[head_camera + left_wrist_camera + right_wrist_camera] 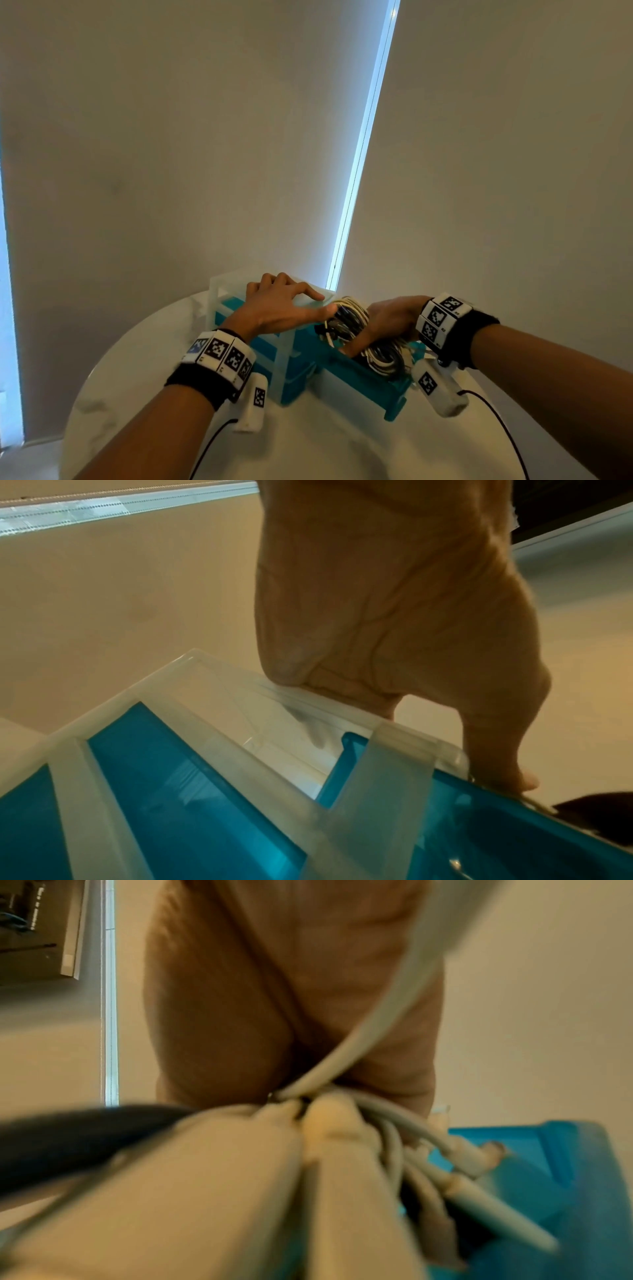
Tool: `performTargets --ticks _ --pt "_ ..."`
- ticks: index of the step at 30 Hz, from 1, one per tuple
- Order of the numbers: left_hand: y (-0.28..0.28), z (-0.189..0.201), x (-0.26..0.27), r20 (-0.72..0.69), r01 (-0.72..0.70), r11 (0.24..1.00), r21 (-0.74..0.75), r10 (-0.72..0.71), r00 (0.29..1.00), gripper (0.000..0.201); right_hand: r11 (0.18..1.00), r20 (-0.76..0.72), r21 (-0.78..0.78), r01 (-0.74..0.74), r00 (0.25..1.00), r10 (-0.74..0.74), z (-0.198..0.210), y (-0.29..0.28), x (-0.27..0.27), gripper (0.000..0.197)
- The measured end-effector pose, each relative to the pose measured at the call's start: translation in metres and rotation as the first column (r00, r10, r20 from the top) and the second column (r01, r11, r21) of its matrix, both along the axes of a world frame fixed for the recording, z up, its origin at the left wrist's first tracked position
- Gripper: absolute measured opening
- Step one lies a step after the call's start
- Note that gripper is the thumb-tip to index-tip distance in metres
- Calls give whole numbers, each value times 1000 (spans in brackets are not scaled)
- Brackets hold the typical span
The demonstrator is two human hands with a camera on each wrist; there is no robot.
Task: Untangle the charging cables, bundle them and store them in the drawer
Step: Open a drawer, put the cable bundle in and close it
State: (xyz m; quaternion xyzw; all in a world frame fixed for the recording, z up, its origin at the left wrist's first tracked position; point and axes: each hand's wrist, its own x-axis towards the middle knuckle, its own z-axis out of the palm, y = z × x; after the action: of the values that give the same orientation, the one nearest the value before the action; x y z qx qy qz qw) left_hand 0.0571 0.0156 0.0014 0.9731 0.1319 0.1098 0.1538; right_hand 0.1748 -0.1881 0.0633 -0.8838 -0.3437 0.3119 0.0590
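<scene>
A bundle of white and black charging cables (356, 334) sits in the pulled-out teal drawer (363, 380) of a small translucent drawer unit (287, 356) on the white table. My right hand (380, 325) grips the bundle, thumb down inside the drawer; the right wrist view shows the cables (342, 1150) bunched under the palm over the teal drawer (534, 1164). My left hand (284, 301) rests flat on the top of the unit, fingers spread. In the left wrist view the left hand (394, 615) presses on the unit's top frame (212, 723).
The round white table (144, 370) has its curved edge on the left and far side. Lower teal drawers (294, 387) of the unit are pushed in. A plain wall with a bright vertical strip (363, 147) stands behind. Black wrist-camera leads (500, 421) trail over the table.
</scene>
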Motion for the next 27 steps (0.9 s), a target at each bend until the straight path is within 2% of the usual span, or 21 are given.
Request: performTargets --ticks 2,4,6,9,12,14,17,21,23,27 --pt "0 -2 3 10 -6 1000 11 6 1000 113 1000 35 5 -25 999 24 -1 0 1 104" --pt "-3 -2 4 10 -29 1000 4 29 1000 95 999 71 2 -41 997 41 -3 1 4 113" --pt "-7 -3 5 16 -52 999 9 52 999 89 999 120 20 -51 992 48 -8 0 9 116" --pt "-14 -5 8 17 -88 995 44 87 996 91 993 239 76 -89 969 69 -16 -2 13 108" --pt "-20 -4 13 11 -135 984 116 134 991 91 984 393 125 -127 917 68 -19 -7 10 83" --pt "-26 -2 15 12 -156 976 151 156 988 89 973 434 184 -136 900 43 -22 -10 11 87" --pt "-33 1 17 18 -175 962 211 175 984 85 947 407 260 -186 911 67 -26 -13 14 87" --pt "-38 0 21 47 -185 943 277 180 983 77 937 339 243 -250 927 159 -25 -14 16 65" --pt "-37 -3 21 75 -159 946 283 144 987 71 933 309 239 -271 932 192 -24 -13 18 54" --pt "-28 -10 19 109 -31 971 236 5 994 66 909 265 289 -299 938 224 -26 -7 25 49"
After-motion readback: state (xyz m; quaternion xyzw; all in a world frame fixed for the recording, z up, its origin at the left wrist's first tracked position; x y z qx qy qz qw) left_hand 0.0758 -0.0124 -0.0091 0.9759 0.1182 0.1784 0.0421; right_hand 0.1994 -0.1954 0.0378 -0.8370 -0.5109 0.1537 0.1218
